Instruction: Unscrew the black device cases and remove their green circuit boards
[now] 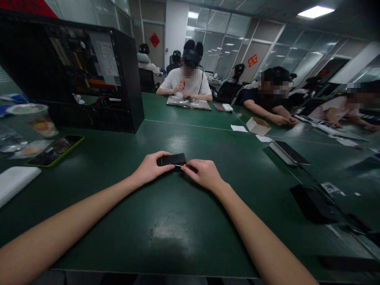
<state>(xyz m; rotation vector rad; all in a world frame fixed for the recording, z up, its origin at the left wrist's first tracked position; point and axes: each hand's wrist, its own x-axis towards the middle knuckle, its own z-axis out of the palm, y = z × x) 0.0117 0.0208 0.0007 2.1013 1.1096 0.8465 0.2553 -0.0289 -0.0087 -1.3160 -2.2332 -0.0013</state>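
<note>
A small black rectangular device (172, 159) lies on the green table (178, 221) straight ahead of me. My left hand (152, 167) is curled around its left end and holds it. My right hand (204, 174) is closed on a small screwdriver with an orange tip section (184, 166). The tool's thin shaft points left at the device's near edge. The rest of the tool is hidden inside my fingers.
An open black computer case (74, 75) stands at the back left. A phone in a green case (55, 150), a cup (38, 118) and a white pad (14, 180) lie at the left. A laptop (287, 152), small box (257, 126) and black items sit right. Other people work across the table.
</note>
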